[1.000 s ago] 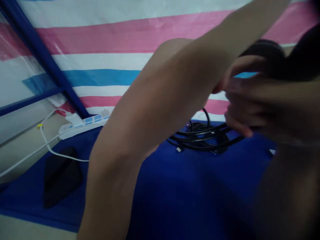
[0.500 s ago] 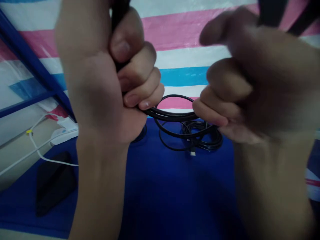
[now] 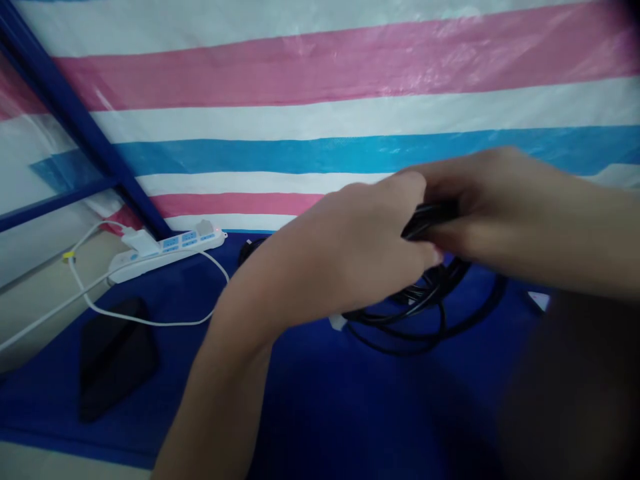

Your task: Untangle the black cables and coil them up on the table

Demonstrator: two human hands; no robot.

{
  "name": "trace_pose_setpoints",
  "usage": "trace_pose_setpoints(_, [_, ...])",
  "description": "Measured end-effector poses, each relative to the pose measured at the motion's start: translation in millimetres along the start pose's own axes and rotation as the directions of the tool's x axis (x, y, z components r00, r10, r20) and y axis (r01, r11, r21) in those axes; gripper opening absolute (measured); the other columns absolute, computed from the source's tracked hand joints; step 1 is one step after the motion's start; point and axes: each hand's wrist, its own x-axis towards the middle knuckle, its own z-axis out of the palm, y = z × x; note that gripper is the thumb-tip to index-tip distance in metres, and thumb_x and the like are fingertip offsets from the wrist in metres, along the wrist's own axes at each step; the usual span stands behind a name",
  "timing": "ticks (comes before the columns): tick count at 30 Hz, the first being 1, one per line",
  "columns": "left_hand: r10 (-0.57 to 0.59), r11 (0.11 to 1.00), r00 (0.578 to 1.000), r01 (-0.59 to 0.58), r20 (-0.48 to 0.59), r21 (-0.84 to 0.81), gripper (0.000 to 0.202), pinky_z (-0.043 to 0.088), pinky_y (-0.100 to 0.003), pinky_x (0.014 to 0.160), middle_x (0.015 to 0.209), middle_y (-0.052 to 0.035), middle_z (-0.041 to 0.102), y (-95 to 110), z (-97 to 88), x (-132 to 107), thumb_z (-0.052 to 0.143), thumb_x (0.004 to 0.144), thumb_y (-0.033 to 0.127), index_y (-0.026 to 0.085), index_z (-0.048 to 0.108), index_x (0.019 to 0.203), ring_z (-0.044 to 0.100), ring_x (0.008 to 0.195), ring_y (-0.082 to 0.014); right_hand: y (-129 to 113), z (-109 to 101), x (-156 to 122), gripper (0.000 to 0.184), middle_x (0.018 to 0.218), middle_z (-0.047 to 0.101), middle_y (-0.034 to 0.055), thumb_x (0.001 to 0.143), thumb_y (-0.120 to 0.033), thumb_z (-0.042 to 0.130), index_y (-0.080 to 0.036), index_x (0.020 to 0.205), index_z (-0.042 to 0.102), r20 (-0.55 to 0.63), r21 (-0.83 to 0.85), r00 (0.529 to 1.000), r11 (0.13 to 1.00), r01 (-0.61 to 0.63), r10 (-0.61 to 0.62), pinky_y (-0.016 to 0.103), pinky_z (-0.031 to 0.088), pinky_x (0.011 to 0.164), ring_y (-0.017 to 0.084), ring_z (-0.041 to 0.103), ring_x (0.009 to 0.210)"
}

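A looped black cable (image 3: 460,323) hangs beneath my two hands, just above the blue tabletop. My left hand (image 3: 357,247) shows its back and is closed round the bundle from the left. From the other side, my right hand (image 3: 493,207) grips the same bundle, thumb and fingers meeting close to the left hand's fingertips. Most of the left fingers are hidden, and the right hand is slightly blurred. A whitish piece (image 3: 337,323), perhaps the cable's plug, shows under my left hand. Other dark strands behind the loops cannot be clearly separated.
A white power strip (image 3: 167,253) with a plug and white cord (image 3: 145,324) lies at the back left. Nearer is a flat dark object (image 3: 117,360). A blue frame post (image 3: 75,113) rises left, before a striped sheet (image 3: 300,157). A small white-tipped item (image 3: 539,301) lies right.
Both hands have come down from high in the view, and the left has swung right. They were apart with cable stretched between them; now they meet on the bundle.
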Motion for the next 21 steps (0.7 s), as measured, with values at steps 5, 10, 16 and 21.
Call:
trace_pose_setpoints(5, [0.113,0.936,0.936,-0.213,-0.334,-0.282,0.009,0.027,-0.008,0.044,0.051,0.0072,0.037,3,-10.4,5,0.042,0.081,0.02,0.014,0.048,0.077,0.04,0.036,0.0026,-13,7,6,0.014,0.055,0.042,-0.0006,0.077,-0.034,0.061,-0.023,0.086,0.062,-0.452,0.307,0.887,0.95,0.059,0.091,0.023,0.025,0.035,0.005,0.037,0.041])
trace_pose_setpoints(10, [0.062,0.741,0.844,-0.396,-0.532,-0.542,0.02,0.029,-0.01,0.033,0.054,0.0062,0.031,2,-13.8,8,0.049,0.081,0.019,0.018,0.035,0.068,0.033,0.036,0.0027,-19,8,14,0.022,0.05,0.011,-0.0023,0.09,-0.035,0.041,-0.027,0.104,0.056,-0.389,0.627,0.891,0.775,0.072,0.232,0.023,0.02,0.034,0.003,0.015,0.033])
trace_pose_setpoints(16, [0.057,0.926,0.98,-0.124,-0.192,-0.357,0.01,0.028,-0.01,0.033,0.049,0.0064,0.04,-7,-18.3,5,0.057,0.076,0.024,0.015,0.052,0.076,0.042,0.033,-0.0012,-10,9,12,0.016,0.049,0.031,-0.0016,0.083,-0.038,0.052,-0.027,0.092,0.06,-0.199,0.357,0.97,0.932,-0.063,0.142,0.021,0.02,0.031,0.004,0.028,0.036])
trace_pose_setpoints(21, [-0.026,0.976,0.972,-0.027,-0.235,-0.217,0.024,0.027,-0.008,0.052,0.048,0.0089,0.027,-4,-18.8,4,0.036,0.081,0.02,0.005,0.053,0.072,0.027,0.037,0.0119,-20,15,16,0.012,0.053,0.044,-0.0012,0.079,-0.02,0.051,-0.019,0.07,0.058,-0.188,0.134,0.98,0.99,-0.035,0.06,0.016,0.023,0.035,0.001,0.035,0.042])
